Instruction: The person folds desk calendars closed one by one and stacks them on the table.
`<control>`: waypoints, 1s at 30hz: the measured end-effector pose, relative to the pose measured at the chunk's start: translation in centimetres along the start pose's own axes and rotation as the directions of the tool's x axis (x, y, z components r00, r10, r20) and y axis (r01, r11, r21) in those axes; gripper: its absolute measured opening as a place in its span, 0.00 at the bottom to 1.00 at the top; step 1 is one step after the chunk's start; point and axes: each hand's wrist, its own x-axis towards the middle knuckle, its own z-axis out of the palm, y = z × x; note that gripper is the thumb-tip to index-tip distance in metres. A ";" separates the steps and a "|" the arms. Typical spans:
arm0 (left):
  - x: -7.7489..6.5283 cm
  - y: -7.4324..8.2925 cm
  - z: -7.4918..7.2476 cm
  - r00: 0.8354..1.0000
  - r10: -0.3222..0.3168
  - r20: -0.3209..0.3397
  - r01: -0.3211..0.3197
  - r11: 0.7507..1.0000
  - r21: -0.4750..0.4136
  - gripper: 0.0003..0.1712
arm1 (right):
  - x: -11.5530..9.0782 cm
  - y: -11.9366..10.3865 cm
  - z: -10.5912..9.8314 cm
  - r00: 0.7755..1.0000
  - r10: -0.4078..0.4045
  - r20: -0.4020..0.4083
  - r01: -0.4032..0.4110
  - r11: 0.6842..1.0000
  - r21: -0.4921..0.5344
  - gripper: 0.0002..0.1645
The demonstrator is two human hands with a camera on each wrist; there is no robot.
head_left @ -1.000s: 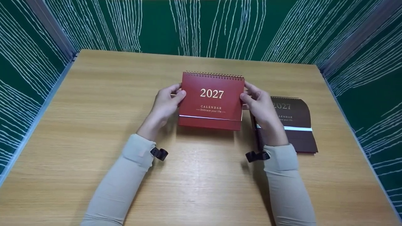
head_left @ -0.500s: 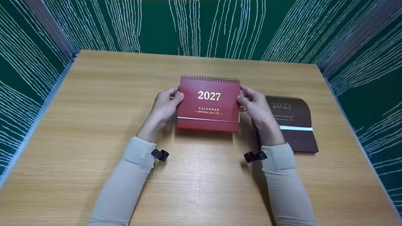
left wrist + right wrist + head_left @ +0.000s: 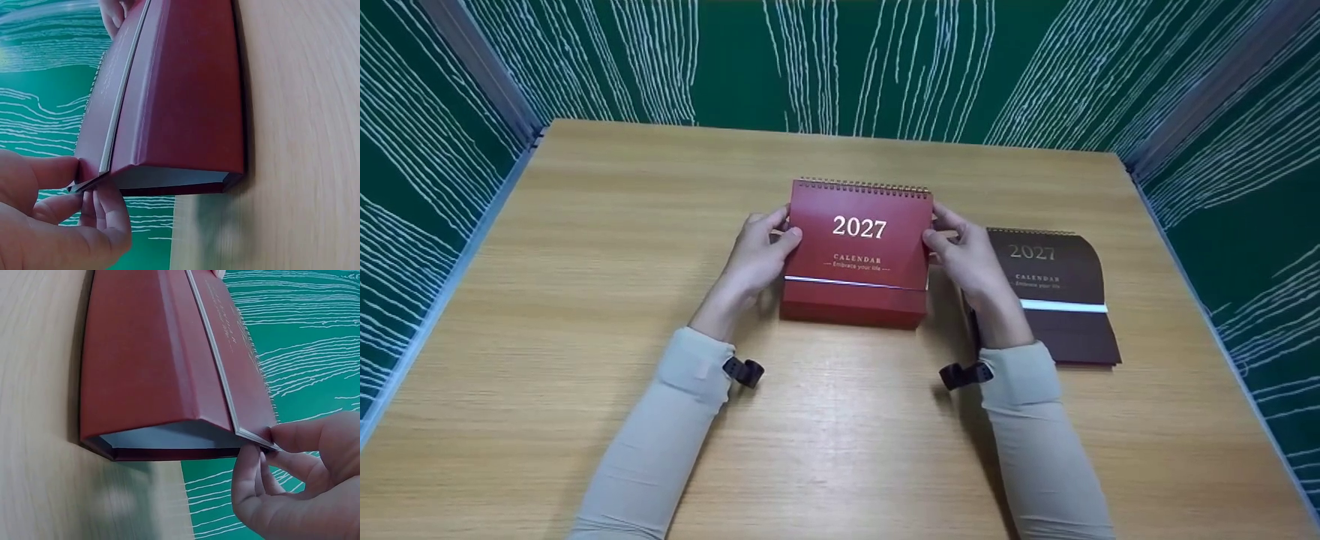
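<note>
A red 2027 desk calendar (image 3: 856, 244) with a gold spiral binding along its top stands near the middle of the table. My left hand (image 3: 757, 251) pinches its left side, thumb on the front cover and fingers behind. On the opposite side my right hand (image 3: 969, 255) pinches it the same way. The left wrist view shows the calendar's folded base (image 3: 194, 84) and the thumb and fingers of the left hand (image 3: 67, 214) at its edge. In the right wrist view, the hollow end of the base (image 3: 169, 436) faces the right hand (image 3: 315, 472).
A dark brown 2027 calendar (image 3: 1061, 262) with a pale band lies on the wooden table (image 3: 585, 300), right beside my right forearm and partly hidden by it. Green walls with white wavy lines (image 3: 840, 67) stand beyond the table's far and side edges.
The red calendar has shifted slightly left and toward me, both hands moving with it. Its lower front now shows more of the base. The brown calendar has stayed put.
</note>
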 end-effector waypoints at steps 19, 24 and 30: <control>0.3 -0.5 -0.1 0.998 -0.033 0.062 0.031 0.999 0.027 0.37 | 0.1 0.6 0.4 0.998 0.037 0.041 -0.036 0.999 -0.020 0.37; 0.3 -0.6 0.0 0.997 -0.038 0.061 0.037 0.999 0.015 0.37 | 0.2 0.5 0.7 0.999 0.030 0.045 -0.028 0.999 -0.035 0.39; 0.4 -0.9 0.1 0.996 -0.043 0.076 0.044 0.999 -0.017 0.38 | 0.1 0.9 0.9 0.998 0.018 0.061 -0.012 0.994 -0.106 0.41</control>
